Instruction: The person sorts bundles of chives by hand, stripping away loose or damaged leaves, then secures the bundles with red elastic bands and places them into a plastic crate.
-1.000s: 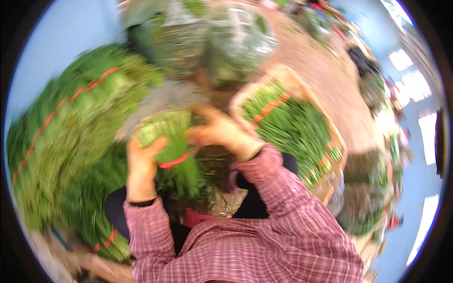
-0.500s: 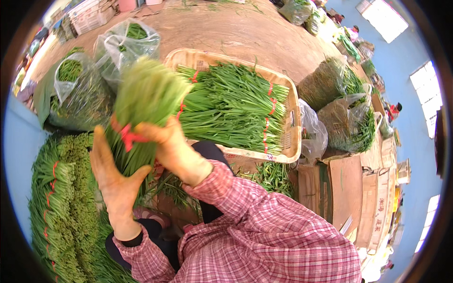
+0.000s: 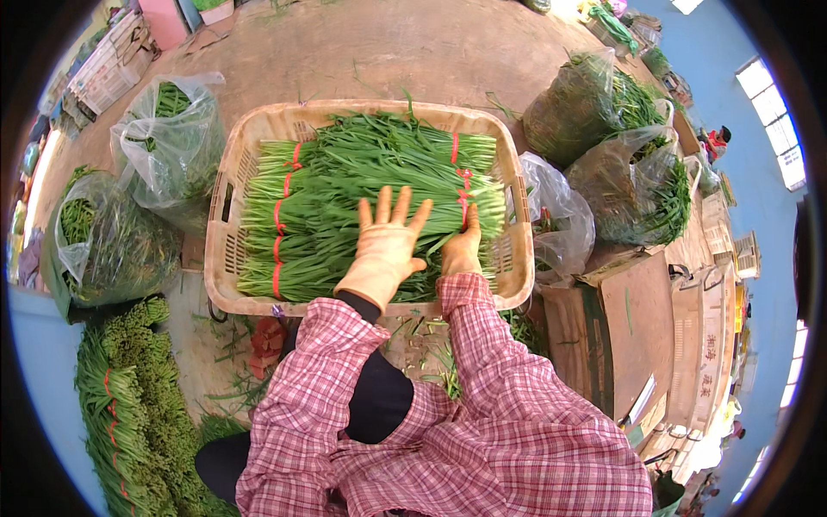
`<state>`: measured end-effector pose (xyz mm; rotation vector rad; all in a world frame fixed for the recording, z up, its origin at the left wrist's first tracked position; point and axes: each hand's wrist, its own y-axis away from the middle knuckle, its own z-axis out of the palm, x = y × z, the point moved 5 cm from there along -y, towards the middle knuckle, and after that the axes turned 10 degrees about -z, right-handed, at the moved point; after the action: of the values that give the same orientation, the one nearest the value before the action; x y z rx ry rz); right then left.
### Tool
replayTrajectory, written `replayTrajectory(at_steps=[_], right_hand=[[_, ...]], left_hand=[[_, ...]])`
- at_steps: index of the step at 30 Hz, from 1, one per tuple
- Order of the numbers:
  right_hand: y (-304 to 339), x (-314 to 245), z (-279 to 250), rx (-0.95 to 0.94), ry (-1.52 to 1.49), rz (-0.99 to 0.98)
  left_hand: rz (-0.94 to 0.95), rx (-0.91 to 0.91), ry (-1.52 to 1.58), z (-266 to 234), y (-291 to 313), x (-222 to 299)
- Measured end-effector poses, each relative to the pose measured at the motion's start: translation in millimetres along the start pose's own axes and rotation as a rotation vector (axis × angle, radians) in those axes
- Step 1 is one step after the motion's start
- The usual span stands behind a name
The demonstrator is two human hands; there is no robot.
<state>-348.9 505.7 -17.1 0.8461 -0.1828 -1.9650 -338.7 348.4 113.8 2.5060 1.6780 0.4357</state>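
Bunches of garlic chives (image 3: 336, 172), bound with red ties, lie in a beige plastic crate (image 3: 370, 106) in front of me. Pale stem ends face the crate's left and right sides, and leaves overlap in the middle. My left hand (image 3: 382, 257) rests palm down on the leaves, fingers spread. Beside it, my right hand (image 3: 462, 253) is at the stem end of a bunch on the right, next to its red tie (image 3: 465, 191). That hand appears closed around the bunch's near edge; some of its fingers are hidden.
Plastic bags of greens (image 3: 164, 146) stand left of the crate, and more bags (image 3: 633, 185) stand to the right. Stacked tied bunches (image 3: 129, 405) lie at lower left. A cardboard box (image 3: 633, 332) is at right. Leaf scraps litter the floor near my legs.
The red-tied bunch that both hands held up at the left is no longer raised. Both hands have moved right, onto chives in the crate, which now sits centrally in view.
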Motion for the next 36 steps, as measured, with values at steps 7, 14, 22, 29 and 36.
replayTrajectory(at_steps=[7, 14, 22, 29, 36], right_hand=[[-35.5, -12.3, -42.7, 0.072, -0.123, 0.199], [9.3, -89.5, -12.9, -0.432, 1.660, -0.305], [-22.5, -91.9, 40.2, -1.342, 2.422, -0.966], [-43.7, -49.8, 44.7, -1.413, 2.229, -1.130], [-61.9, -61.0, 9.2, -1.481, 2.082, -1.091]], left_hand=[[0.016, -0.178, -0.127, 76.9, -52.3, 21.7], [-0.031, -0.145, -0.148, 93.0, -54.5, 5.6], [0.021, -0.049, -0.141, 95.5, -68.9, 24.4], [-0.037, 0.037, -0.058, 110.5, -84.5, -11.9], [0.000, -0.017, 0.050, 75.7, -71.2, 8.0]])
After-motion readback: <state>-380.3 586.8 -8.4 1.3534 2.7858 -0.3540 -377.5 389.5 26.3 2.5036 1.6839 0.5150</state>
